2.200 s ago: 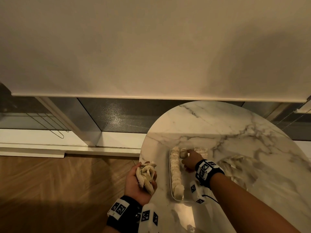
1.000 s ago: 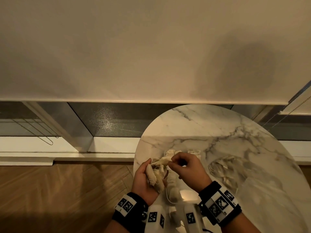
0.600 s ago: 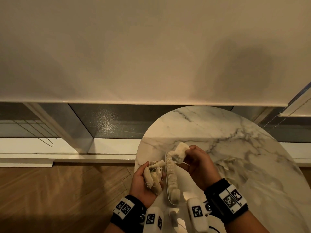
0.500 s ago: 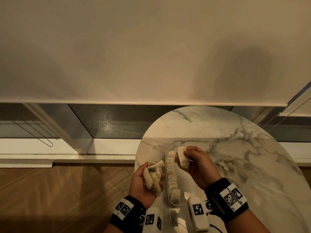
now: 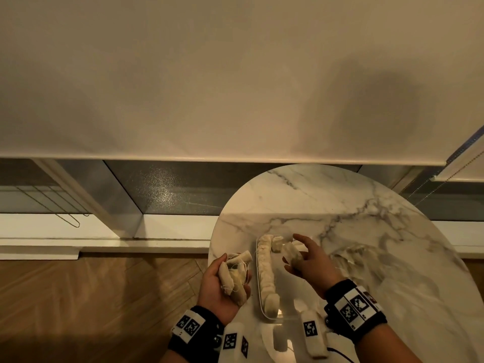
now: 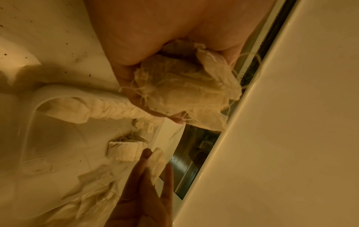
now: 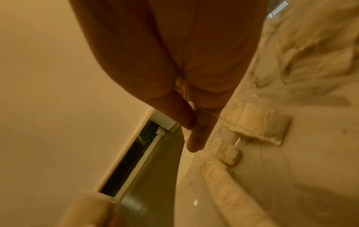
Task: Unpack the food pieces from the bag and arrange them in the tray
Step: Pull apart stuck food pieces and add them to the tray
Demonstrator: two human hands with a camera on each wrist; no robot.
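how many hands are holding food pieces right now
2. The left hand grips a bunch off the table's left edge; the right hand pinches one piece above the clear tray.

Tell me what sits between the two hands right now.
In the head view, the long row of food pieces along the clear tray's left side lies between the left hand, gripping a bunch, and the right hand, holding one piece.
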